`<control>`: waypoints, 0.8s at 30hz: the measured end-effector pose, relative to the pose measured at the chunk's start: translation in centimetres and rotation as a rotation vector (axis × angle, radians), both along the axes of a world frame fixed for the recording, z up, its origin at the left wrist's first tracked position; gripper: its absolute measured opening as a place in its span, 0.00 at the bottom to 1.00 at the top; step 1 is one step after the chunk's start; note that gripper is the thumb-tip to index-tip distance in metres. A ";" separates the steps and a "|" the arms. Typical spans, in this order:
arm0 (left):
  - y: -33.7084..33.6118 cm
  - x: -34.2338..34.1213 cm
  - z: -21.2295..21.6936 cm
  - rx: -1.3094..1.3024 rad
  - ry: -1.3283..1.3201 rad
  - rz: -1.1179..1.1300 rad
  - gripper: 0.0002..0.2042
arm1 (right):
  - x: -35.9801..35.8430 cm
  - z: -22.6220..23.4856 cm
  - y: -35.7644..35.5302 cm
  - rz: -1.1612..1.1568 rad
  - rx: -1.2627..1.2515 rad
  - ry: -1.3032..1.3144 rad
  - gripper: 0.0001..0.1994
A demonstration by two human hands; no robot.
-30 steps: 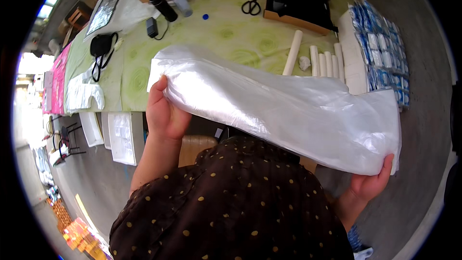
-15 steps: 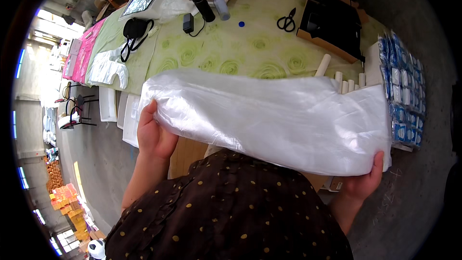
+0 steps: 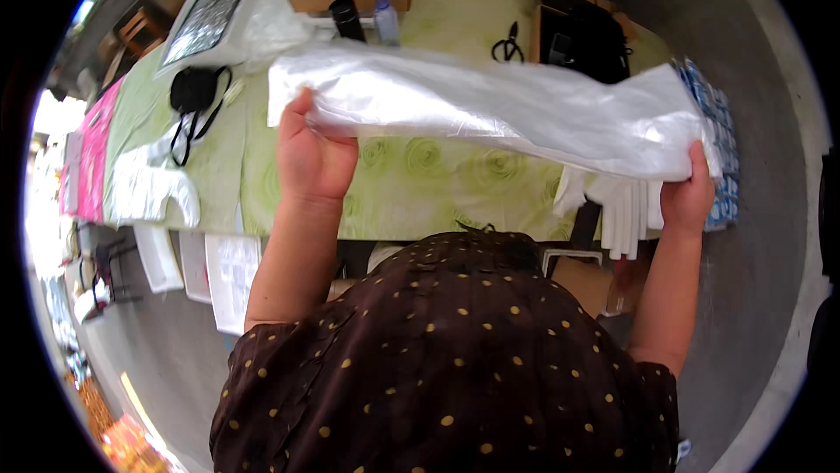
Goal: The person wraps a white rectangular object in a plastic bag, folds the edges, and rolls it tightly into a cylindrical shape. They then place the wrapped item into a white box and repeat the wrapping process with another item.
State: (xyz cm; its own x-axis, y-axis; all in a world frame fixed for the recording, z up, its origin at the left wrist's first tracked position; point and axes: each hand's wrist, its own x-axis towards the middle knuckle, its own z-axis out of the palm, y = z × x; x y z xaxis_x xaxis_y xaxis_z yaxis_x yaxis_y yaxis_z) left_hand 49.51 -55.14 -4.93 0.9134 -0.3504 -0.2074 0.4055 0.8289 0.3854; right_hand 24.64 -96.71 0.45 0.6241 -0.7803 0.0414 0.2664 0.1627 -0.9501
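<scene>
A long, shiny white plastic sheet (image 3: 490,105), folded lengthwise, is stretched between both hands above the table. My left hand (image 3: 315,154) is closed on its left end, thumb on top. At the right end my right hand (image 3: 689,189) grips the sheet's lower corner. The sheet's middle sags slightly and its upper edge is blurred. Under the right end, several white finger-shaped pieces (image 3: 623,215), like those of a glove, hang over the table's front edge. The sheet hides part of the table behind it.
The table (image 3: 420,197) has a green flowered cover. Along its back are a black bottle (image 3: 347,20), a clear bottle (image 3: 386,22), scissors (image 3: 507,44) and cardboard boxes (image 3: 350,2). A black pouch (image 3: 193,90) lies left; blue-and-white packets (image 3: 724,136) hang right. White bins (image 3: 232,280) stand below.
Both hands have lifted the plastic sheet up and away from my body, over the table. The white finger-shaped pieces and the table's front edge now show more fully below it.
</scene>
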 end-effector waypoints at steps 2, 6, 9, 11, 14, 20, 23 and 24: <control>-0.4 2.2 2.2 0.043 -0.070 0.025 0.21 | 1.8 1.4 1.4 -0.013 -0.069 -0.008 0.23; 1.2 4.9 -0.6 0.046 -0.071 -0.013 0.23 | 4.5 -0.9 5.2 -0.093 -0.013 0.004 0.23; 3.1 5.8 -6.5 0.104 0.107 -0.030 0.22 | 5.4 -7.9 8.3 -0.170 0.187 0.055 0.24; 5.2 5.5 -11.6 0.171 0.236 -0.001 0.20 | 5.8 -14.5 10.4 -0.217 0.284 0.092 0.23; 9.5 5.1 -19.0 0.294 0.326 0.007 0.19 | 6.0 -24.3 15.1 -0.274 0.519 0.312 0.23; 19.0 3.0 -26.1 0.522 0.532 0.102 0.18 | 4.2 -34.2 23.7 -0.030 0.811 0.605 0.25; 21.3 2.1 -26.2 0.535 0.604 0.162 0.19 | 4.3 -35.0 24.8 0.005 0.835 0.676 0.25; 21.9 1.7 -26.8 0.587 0.621 0.211 0.19 | 4.5 -35.3 24.7 0.028 0.853 0.691 0.24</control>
